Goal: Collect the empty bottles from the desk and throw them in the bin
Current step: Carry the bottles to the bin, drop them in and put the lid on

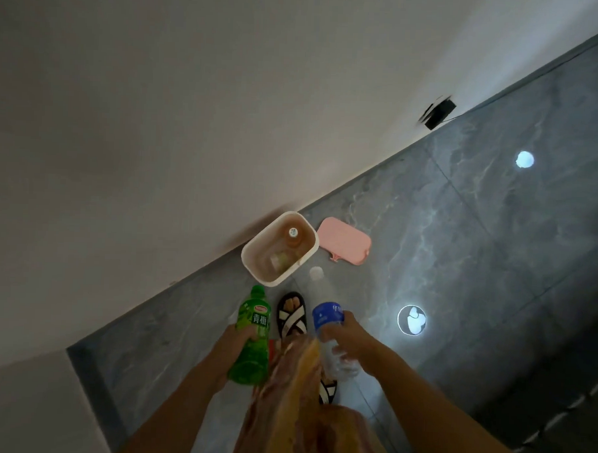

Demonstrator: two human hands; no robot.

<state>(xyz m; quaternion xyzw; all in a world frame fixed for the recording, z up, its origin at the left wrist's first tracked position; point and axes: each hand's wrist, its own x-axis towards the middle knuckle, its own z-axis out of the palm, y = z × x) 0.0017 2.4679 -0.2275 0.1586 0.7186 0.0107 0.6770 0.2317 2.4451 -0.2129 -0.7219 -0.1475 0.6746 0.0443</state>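
The left hand (241,336) has its grip wrapped around a green bottle (253,340), whose base is partly blurred. The right hand (346,336) grips a clear bottle (325,315) with a blue label; its lower half is hard to make out. Between them a sandalled foot (291,316) stands on the floor (459,249). Farther off, the bin (279,247) sits against the wall, open, with two dim bottles inside, a pink lid (344,241) lying just beside it.

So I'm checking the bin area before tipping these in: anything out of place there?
The pink lid lies on the floor beside the open bin instead of on it. Nothing looks spilled; bottles already sit inside.
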